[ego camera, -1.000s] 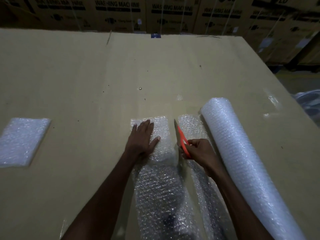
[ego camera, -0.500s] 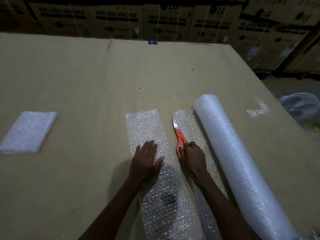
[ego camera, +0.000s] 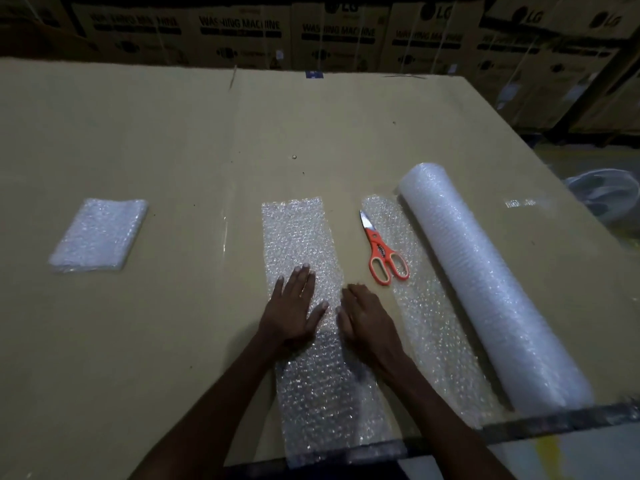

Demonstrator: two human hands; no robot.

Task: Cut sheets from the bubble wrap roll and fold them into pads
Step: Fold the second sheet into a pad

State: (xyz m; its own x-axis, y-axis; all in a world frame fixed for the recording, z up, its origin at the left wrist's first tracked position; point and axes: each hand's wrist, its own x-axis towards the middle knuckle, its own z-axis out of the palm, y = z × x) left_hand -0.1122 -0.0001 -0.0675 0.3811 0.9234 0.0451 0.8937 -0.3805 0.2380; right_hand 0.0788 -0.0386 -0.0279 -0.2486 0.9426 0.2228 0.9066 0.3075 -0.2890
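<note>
One cut sheet (ego camera: 304, 244) of bubble wrap lies flat, centre of the cardboard-covered surface (ego camera: 173, 133). Left hand (ego camera: 294, 313) pressed flat on it, fingers straight. Right hand (ego camera: 367, 320) rests on the sheet's right edge, fingers relaxed, holding nothing. Orange scissors (ego camera: 382, 252) lie closed on the unrolled strip (ego camera: 429, 317), just right of the sheet. Bubble wrap roll (ego camera: 485, 282) beside them. Folded pad (ego camera: 100, 233) far left. Stacked boxes (ego camera: 339, 36) behind

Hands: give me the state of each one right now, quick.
Left hand: open, flat on the cut bubble wrap sheet.
Right hand: open, resting at that sheet's right edge, holding nothing; scissors lie apart.
</note>
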